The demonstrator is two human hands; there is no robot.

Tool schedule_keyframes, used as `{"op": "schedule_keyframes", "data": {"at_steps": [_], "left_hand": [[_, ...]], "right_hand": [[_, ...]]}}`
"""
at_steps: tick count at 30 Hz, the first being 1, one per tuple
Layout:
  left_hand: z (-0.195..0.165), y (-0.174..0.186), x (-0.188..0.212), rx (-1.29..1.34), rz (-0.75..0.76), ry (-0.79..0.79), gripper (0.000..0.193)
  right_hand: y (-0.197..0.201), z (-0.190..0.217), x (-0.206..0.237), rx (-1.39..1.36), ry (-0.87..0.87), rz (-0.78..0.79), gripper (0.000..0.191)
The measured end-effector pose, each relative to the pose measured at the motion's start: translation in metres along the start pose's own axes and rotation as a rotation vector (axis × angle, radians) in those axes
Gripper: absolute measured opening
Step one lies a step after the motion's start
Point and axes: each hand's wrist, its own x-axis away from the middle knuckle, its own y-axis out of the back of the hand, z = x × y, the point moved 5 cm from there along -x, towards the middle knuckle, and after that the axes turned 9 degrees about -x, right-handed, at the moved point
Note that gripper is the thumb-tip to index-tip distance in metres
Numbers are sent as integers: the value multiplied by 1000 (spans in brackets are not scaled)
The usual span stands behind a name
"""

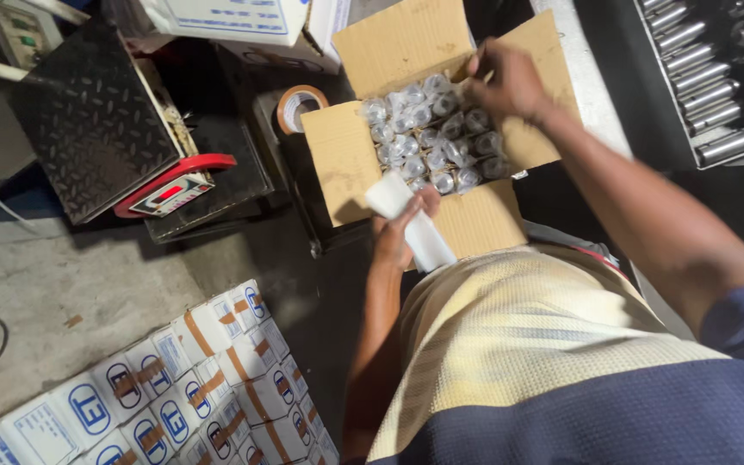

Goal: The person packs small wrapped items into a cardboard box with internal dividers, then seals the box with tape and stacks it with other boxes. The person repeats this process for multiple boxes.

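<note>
An open cardboard box [346, 159] stands in front of me, filled with several small parts wrapped in clear plastic [428, 142]. My right hand [510, 82] reaches over the box's far right side, fingers pinched at the wrapped parts near the flap. My left hand [402, 228] holds a flat white rectangular piece [411, 220] at the box's near edge, tilted toward me.
A roll of brown tape [299, 105] lies left of the box. A black platform scale with a red display [174, 189] stands further left. Stacked white cartons sealed with tape [191, 379] sit on the floor at lower left. A tray of metal cylinders [708, 69] is at upper right.
</note>
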Motion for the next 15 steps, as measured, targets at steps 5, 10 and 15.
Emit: {"op": "schedule_keyframes", "data": {"at_steps": [5, 10, 15], "left_hand": [[32, -28, -19, 276, -129, 193, 32], [43, -29, -41, 89, -59, 376, 23], [-6, -69, -48, -1381, -57, -332, 23]], "right_hand": [[-47, 30, 116, 327, 234, 168, 29], [11, 4, 116, -215, -239, 158, 19], [39, 42, 120, 519, 10, 219, 35]]}}
